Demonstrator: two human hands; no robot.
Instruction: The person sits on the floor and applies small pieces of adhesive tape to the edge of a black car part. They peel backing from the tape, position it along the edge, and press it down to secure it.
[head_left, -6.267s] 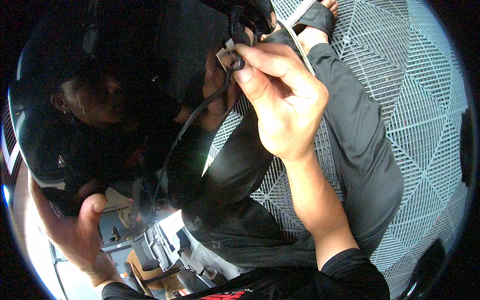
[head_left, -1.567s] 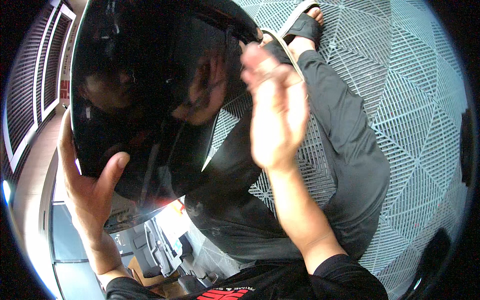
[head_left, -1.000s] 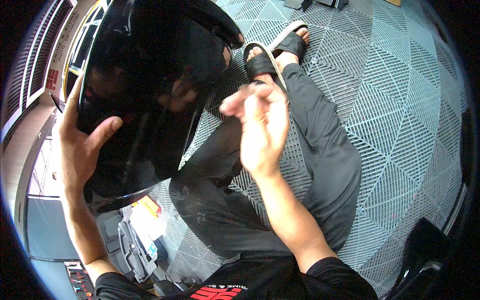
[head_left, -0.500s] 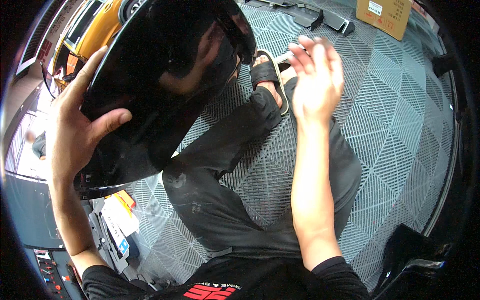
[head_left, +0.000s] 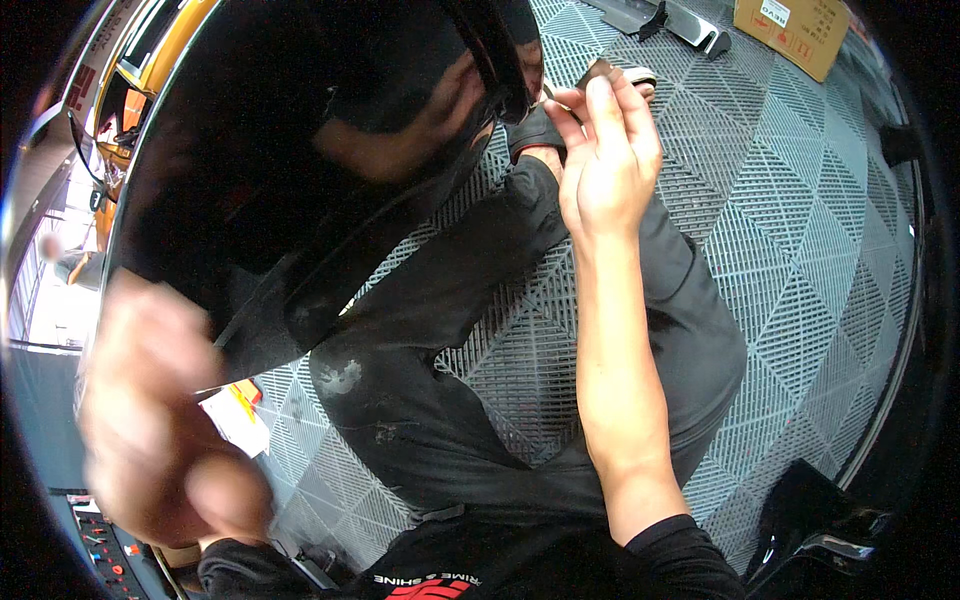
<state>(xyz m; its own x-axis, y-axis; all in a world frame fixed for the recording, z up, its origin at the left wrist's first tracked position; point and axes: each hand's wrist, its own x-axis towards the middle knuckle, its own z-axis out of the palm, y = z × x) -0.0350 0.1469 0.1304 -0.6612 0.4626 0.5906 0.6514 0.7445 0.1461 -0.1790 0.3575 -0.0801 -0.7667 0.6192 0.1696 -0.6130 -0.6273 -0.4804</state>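
Note:
A large glossy black car body panel [head_left: 270,130] fills the upper left, with arms mirrored in its surface. My left hand [head_left: 150,400], smeared by motion, is at the panel's lower left edge; its fingers cannot be made out. Just past the panel's right end, my right hand [head_left: 612,165] is closed, pinching a small dark flat piece [head_left: 597,72] between thumb and fingers. What exactly this piece is cannot be told.
My bent legs in dark trousers [head_left: 400,400] rest on the grey grid-tile floor [head_left: 780,270]. A cardboard box [head_left: 795,35] and dark trim parts [head_left: 690,28] lie at the far right. White and orange items [head_left: 238,415] lie below the panel. A yellow car [head_left: 185,40] stands far left.
My left hand has left its spread grip on the panel's left edge and dropped lower. The panel appears larger and shifted in view. My right hand has moved slightly left, toward the panel's end.

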